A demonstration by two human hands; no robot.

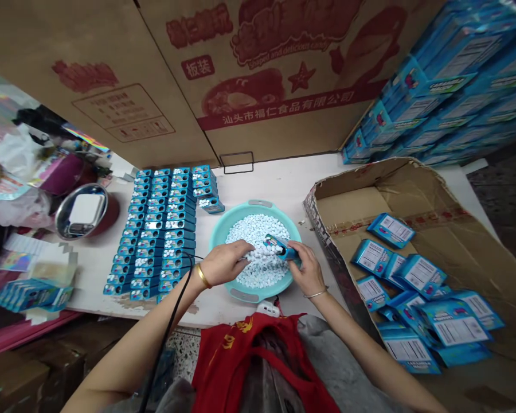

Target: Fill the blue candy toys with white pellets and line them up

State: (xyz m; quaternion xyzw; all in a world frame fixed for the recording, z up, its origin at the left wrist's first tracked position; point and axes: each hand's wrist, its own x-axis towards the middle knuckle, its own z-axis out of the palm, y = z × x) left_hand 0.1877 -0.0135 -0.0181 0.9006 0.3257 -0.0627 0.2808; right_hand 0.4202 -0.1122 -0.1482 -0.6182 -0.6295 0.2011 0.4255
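A turquoise basin (217, 232) full of small white candies (253, 226) stands in the middle of the table. In my right hand (307, 272) is a small blue candy box (290, 252), held tilted over the basin with its round opening facing the candies. My left hand (226, 264), a gold bangle at its wrist, reaches over the basin's left side. Its thumb and fingers are closed on white candies at the fingertips, close to the box's opening. Exactly how many candies it holds is hidden.
Rows of blue boxes (150, 229) stand left of the basin. An open carton (348, 201) on the right holds several loose blue boxes (421, 272). Large cartons (275, 137) wall off the back, beside stacked blue packs (438, 86). A black cable (172, 321) crosses my left forearm.
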